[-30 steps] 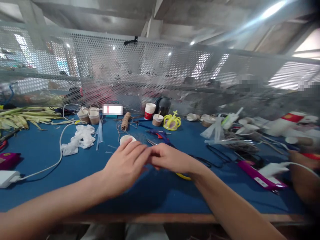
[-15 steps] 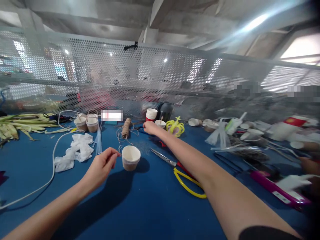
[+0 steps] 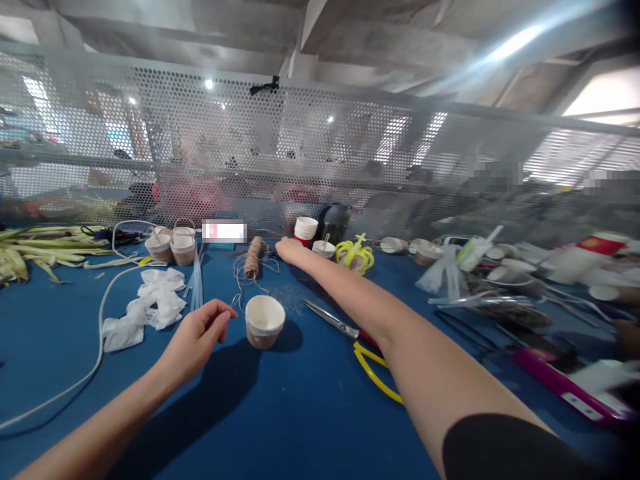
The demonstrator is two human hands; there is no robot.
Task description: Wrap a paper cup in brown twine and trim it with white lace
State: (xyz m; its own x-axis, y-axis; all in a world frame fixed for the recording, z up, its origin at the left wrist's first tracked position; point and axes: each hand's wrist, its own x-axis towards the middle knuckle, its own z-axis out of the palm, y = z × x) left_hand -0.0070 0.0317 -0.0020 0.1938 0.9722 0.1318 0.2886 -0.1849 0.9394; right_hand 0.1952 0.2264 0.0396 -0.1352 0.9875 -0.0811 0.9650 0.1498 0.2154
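A small white paper cup (image 3: 265, 317) with a brown-wrapped lower half stands upright near the middle of the blue table. Just left of it is my left hand (image 3: 200, 337), thumb and fingers loosely curled together, nothing seen in them and not touching the cup. My right hand (image 3: 293, 252) reaches to the back, between a spool of brown twine (image 3: 254, 258) and a stack of white cups (image 3: 306, 228). Its fingers look closed, but what they hold, if anything, is hidden. My right forearm partly covers the scissors (image 3: 333, 320) with yellow and red handles.
White crumpled cloth (image 3: 150, 303), clear plastic strips (image 3: 197, 283) and a white cable (image 3: 103, 313) lie left. Two handled cup baskets (image 3: 183, 248) stand behind. A yellow woven crown shape (image 3: 355, 255) sits behind my right arm. Bags, cups and a purple object (image 3: 565, 383) crowd the right.
My right hand has shifted slightly left at the back, toward the twine spool. My left hand stays beside the cup. The view has moved a little.
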